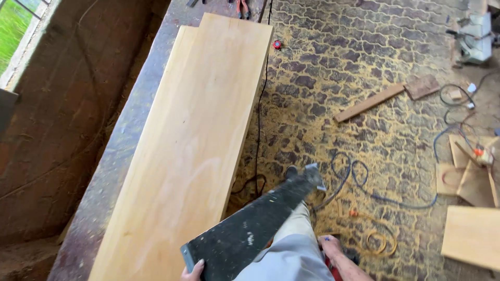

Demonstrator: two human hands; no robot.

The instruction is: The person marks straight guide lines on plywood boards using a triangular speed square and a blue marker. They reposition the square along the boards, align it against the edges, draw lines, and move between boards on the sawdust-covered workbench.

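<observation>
Item 1, nearest. Our left hand, at the bottom edge of the view, had its fingers curled over the near corner of a dark panel. The panel was black, speckled with pale flecks and tapering to a metal-tipped far end. It was held level and slanted away to the right, above our trouser leg.

Item 2. Our right hand hung lower beside the leg, palm turned inward. Something red showed just under it, but we could not tell whether the fingers gripped it.

Item 3, step in hand, as we judged it. The dark panel was being carried clear of the bench and not yet laid on anything. Setting it down anywhere would have called for a steady one-handed grip and care with the cords underfoot.

Item 4. To the left were two pale boards, stacked flat and lengthwise on a dusty workbench. The panel's near corner was just beside their right edge.

Item 5. A black cable hung along that edge.

Item 6, floor. It was patterned and thick with sawdust. On it lay a blue cable, a yellow coiled cord, a wood strip and offcuts.

Item 7, farthest. A small red object, possibly a tape measure, lay near the boards' far end.
</observation>
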